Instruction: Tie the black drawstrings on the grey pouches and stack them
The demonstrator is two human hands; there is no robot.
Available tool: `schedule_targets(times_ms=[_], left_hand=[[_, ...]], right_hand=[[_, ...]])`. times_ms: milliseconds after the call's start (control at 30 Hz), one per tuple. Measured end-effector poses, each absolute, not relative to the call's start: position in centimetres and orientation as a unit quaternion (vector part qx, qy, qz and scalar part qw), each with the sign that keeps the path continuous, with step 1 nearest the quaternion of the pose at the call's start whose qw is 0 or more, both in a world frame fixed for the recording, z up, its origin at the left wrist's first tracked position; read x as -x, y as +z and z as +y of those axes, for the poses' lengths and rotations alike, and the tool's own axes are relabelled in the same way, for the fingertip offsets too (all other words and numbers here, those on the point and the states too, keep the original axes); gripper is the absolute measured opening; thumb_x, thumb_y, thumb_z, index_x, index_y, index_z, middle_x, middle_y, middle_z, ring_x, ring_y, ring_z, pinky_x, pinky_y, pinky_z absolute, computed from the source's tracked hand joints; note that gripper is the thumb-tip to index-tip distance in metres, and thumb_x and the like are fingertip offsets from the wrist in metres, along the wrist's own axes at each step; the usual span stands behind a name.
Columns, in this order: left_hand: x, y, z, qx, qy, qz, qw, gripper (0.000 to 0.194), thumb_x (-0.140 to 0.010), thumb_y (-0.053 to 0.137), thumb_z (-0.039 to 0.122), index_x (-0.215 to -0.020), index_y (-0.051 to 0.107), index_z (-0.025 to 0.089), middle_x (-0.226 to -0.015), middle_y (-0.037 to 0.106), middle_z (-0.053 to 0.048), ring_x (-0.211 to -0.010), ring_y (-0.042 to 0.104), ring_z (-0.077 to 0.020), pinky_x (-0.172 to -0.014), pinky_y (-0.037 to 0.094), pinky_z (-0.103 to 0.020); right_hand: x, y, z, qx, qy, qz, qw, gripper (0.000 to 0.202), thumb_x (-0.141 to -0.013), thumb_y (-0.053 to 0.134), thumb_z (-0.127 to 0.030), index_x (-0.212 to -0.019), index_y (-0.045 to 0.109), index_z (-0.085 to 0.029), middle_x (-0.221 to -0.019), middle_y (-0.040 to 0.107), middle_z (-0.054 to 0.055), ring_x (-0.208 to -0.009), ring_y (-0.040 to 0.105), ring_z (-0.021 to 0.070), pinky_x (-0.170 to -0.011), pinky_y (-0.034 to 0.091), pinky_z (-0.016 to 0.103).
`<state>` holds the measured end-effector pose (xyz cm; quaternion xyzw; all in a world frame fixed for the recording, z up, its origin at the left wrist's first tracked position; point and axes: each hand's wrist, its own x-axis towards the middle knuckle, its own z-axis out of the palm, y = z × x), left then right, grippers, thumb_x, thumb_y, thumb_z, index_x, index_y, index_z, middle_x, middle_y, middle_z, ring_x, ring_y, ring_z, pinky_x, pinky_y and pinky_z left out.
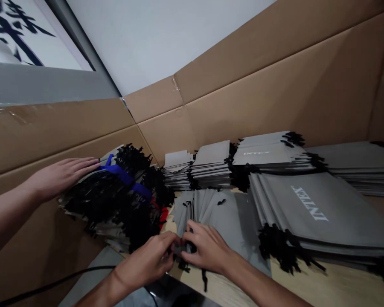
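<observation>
At the table's front edge, my left hand (152, 258) and my right hand (205, 247) meet with fingers pinched at the corded edge of some grey fabric bags (224, 226). These bags lie fanned out flat, with black cords hanging over the wooden table (224, 288). My left fingertips touch the bags' edge, but what exactly they pinch is too small to tell. My right thumb and fingers are closed around the bag edges. To the right lies a thick stack of grey bags (333, 207) with white lettering and bunched black cords.
Another person's hand (62, 177) rests on a tall pile of bags with black cords (112, 204) and a blue strap (123, 175) at left. More bag stacks (211, 160) line the cardboard wall (243, 81). A black cable (51, 283) crosses the lower left.
</observation>
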<state>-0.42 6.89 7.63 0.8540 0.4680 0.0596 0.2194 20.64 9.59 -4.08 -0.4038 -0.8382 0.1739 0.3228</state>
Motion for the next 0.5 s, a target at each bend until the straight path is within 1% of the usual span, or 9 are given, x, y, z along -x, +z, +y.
schedule_targets(times_ms=[100,200,300,500], left_hand=[[0.7,7.5,6.6,-0.846,0.071,0.478,0.227,0.037,-0.087,0.057,0.010,-0.109,0.076,0.032,-0.106,0.074,0.002,-0.105,0.072,-0.0247,-0.096,0.048,-0.031],[1.2,6.7,6.3,-0.840,0.073,0.488,0.224,0.037,-0.083,0.055,0.007,-0.104,0.072,0.032,-0.101,0.071,0.003,-0.096,0.069,-0.0216,-0.088,0.047,-0.029],[1.6,5.4,6.2,-0.845,0.082,0.487,0.206,0.038,-0.078,0.057,0.005,-0.103,0.070,0.031,-0.099,0.070,0.004,-0.091,0.066,-0.0203,-0.084,0.048,-0.028],[2.0,3.4,6.7,-0.843,0.105,0.496,0.180,0.044,-0.069,0.058,0.001,-0.104,0.069,0.025,-0.102,0.071,0.000,-0.095,0.067,-0.0205,-0.089,0.050,-0.026]], right_hand=[[-20.7,-4.1,9.6,0.404,0.182,-0.838,0.318,0.022,-0.094,0.081,-0.046,-0.107,0.077,-0.028,-0.115,0.068,0.002,-0.104,0.068,0.0206,-0.074,0.038,0.030],[-20.7,-4.2,9.4,0.404,0.194,-0.837,0.315,0.023,-0.095,0.081,-0.047,-0.108,0.077,-0.029,-0.117,0.068,0.002,-0.109,0.069,0.0218,-0.079,0.042,0.029],[-20.5,-4.7,9.4,0.406,0.195,-0.832,0.325,0.021,-0.096,0.081,-0.045,-0.107,0.077,-0.028,-0.116,0.068,0.003,-0.111,0.069,0.0227,-0.084,0.045,0.029],[-20.0,-5.4,9.5,0.402,0.201,-0.820,0.353,0.018,-0.091,0.086,-0.037,-0.106,0.077,-0.031,-0.117,0.070,0.002,-0.109,0.072,0.0226,-0.089,0.050,0.031]])
